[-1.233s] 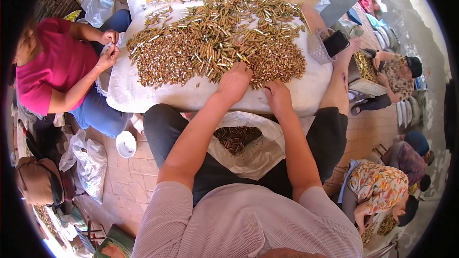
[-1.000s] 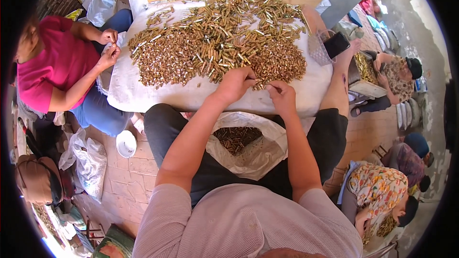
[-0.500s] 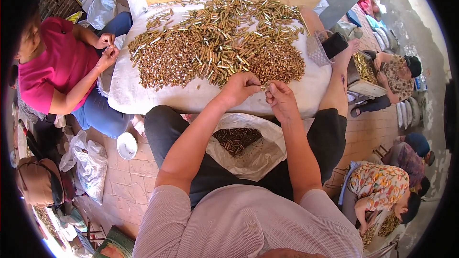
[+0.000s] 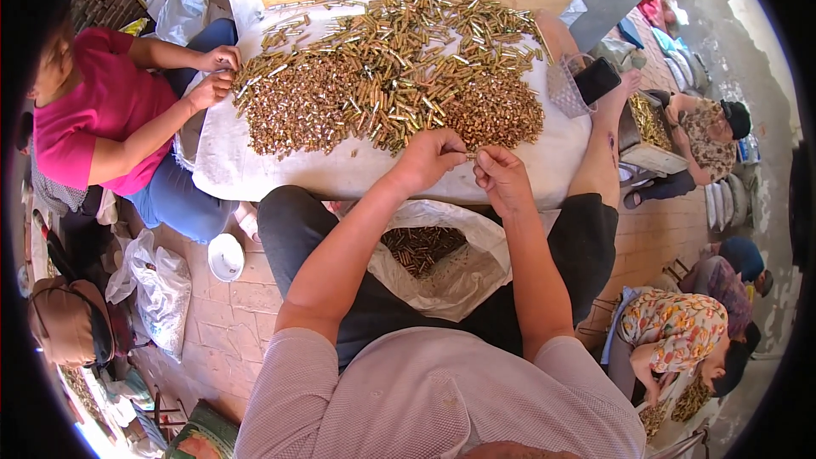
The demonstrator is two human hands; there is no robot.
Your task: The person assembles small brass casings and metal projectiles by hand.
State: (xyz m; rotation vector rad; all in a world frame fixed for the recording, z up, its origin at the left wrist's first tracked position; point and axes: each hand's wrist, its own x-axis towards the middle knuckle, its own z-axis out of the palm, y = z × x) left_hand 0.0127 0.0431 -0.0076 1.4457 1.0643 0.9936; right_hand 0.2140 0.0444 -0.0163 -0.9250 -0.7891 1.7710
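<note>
Over the near edge of the white-covered table (image 4: 280, 174), my left hand (image 4: 432, 157) and my right hand (image 4: 501, 173) meet fingertip to fingertip. Both are closed in a pinch on a small gold-coloured metal piece (image 4: 469, 155), mostly hidden by the fingers. Just beyond them lies a heap of short gold-coloured metal pieces (image 4: 493, 115). Longer gold-coloured metal rods (image 4: 408, 59) spread across the middle and far part of the table. A second heap of short pieces (image 4: 297, 110) lies at the left. Between my knees an open white sack (image 4: 459, 289) holds many darker metal pieces (image 4: 421, 248).
At the table's left side sits a person in a pink shirt (image 4: 127, 110), hands at the pile. A clear basket (image 4: 565, 89) with a phone (image 4: 597, 81) stands by the right edge. A white bowl (image 4: 226, 257) and plastic bag (image 4: 161, 297) are on the floor. Other people (image 4: 671, 331) work at right.
The person in pink has moved their hands right, onto the pile's left edge. My hands stay almost in place, with only slight finger movement around the small piece.
</note>
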